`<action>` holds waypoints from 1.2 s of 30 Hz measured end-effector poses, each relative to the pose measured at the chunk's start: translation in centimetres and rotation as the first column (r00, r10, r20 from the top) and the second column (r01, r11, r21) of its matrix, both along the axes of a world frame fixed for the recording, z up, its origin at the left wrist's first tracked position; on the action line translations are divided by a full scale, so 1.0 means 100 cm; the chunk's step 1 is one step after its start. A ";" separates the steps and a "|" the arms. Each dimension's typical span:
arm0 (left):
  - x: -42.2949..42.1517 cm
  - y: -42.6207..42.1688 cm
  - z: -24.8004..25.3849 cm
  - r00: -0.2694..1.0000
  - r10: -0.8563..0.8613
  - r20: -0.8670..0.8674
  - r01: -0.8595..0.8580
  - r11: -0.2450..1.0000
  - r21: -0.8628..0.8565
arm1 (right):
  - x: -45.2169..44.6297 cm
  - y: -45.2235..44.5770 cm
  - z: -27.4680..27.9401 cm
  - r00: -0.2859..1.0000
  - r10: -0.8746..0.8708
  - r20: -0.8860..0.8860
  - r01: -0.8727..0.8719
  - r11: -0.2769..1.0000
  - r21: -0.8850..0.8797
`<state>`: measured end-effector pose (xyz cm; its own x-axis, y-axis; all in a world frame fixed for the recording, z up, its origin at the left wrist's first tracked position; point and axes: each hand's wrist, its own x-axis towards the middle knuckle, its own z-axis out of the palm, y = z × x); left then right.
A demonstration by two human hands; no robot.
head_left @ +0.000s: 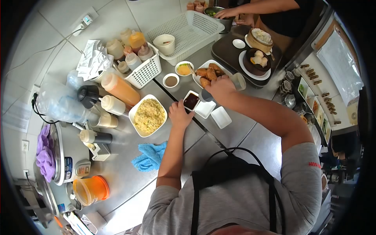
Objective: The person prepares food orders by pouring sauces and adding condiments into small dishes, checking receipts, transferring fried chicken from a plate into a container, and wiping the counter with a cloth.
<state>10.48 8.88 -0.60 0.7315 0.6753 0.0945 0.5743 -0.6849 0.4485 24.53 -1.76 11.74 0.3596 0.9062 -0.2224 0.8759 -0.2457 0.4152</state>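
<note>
My right hand (222, 89) is wrapped around a clear bottle (238, 81) with a dark end, held tilted over the small white dishes. My left hand (181, 114) grips the edge of a square white sauce dish (191, 100) holding dark sauce. Right beside it sit two more small white dishes, one (205, 109) near the bottle's dark end and another (221, 117) farther right. Behind my right hand is a white plate of fried chicken pieces (211, 73). Left of my left hand stands a white bowl of fried rice (149, 116).
Sauce cups (171, 80) stand behind the dish. A blue cloth (150, 156) lies near my left forearm. Squeeze bottles (120, 89) and a white basket (145, 70) line the left. A dark tray (225, 53) carries steamers. A co-worker's hand (227, 13) is at a metal bowl.
</note>
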 end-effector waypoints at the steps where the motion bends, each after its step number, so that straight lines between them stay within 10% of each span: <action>1: 0.000 0.000 0.000 1.000 0.005 -0.005 -0.005 1.000 -0.004 | 0.001 0.001 -0.001 1.000 -0.004 -0.001 0.004 1.000 -0.004; 14: 0.001 0.003 0.003 0.999 -0.025 -0.032 0.024 0.999 -0.026 | 0.012 -0.010 -0.016 0.984 -0.070 -0.161 0.093 0.986 0.137; 20: 0.016 0.001 0.036 0.926 -0.068 0.371 0.164 0.958 -0.235 | -0.001 -0.049 -0.034 0.780 -0.106 -0.616 0.427 0.810 0.401; 24: 0.041 -0.010 0.103 0.716 0.078 0.694 0.556 0.538 -0.634 | -0.024 -0.034 -0.037 0.579 0.372 -0.726 0.550 0.480 0.684; 28: 0.041 0.023 0.187 0.576 0.084 0.813 0.667 0.528 -0.526 | -0.032 0.008 0.022 0.590 0.569 -0.573 0.465 0.341 0.817; 32: 0.024 0.076 0.265 0.458 0.065 0.887 0.440 0.850 -0.290 | -0.027 0.000 0.076 0.739 0.545 -0.397 0.188 0.398 0.898; 36: 0.033 0.163 0.279 0.390 0.004 0.921 -0.019 1.000 0.004 | 0.001 -0.037 0.035 0.619 0.495 -0.609 0.407 0.462 0.788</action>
